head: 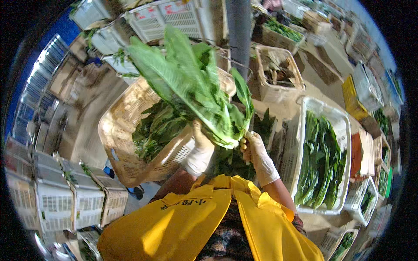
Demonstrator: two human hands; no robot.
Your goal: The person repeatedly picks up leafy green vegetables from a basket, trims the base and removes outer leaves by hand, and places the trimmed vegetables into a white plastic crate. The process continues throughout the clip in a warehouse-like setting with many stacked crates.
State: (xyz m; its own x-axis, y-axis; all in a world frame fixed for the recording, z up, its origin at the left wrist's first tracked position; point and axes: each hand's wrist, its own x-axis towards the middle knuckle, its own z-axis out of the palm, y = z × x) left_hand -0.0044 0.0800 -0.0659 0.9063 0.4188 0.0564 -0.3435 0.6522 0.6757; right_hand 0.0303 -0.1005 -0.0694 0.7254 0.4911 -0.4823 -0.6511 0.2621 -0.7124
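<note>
My left hand (199, 151), in a white glove, grips a head of long-leaved lettuce (183, 81) near its base. The leaves point up and away from me, slightly blurred, and the pale cut base faces my right hand (254, 150). That hand, also gloved, has its fingers curled around the lower end of a single leaf (243, 88) beside the head. Whether this leaf is still joined to the base cannot be made out. Below the hands lie dark green leaves (232, 163). At the left, a worn plastic crate (112, 140) contains more loose leaves (160, 127).
On the right stands a white crate (346, 146) of long leafy greens (321, 160). A grey post (240, 36) rises ahead, with a crate of dried leaves (277, 89) beyond it. Stacked white crates (55, 192) are at the left. A person (272, 5) is partly visible far off.
</note>
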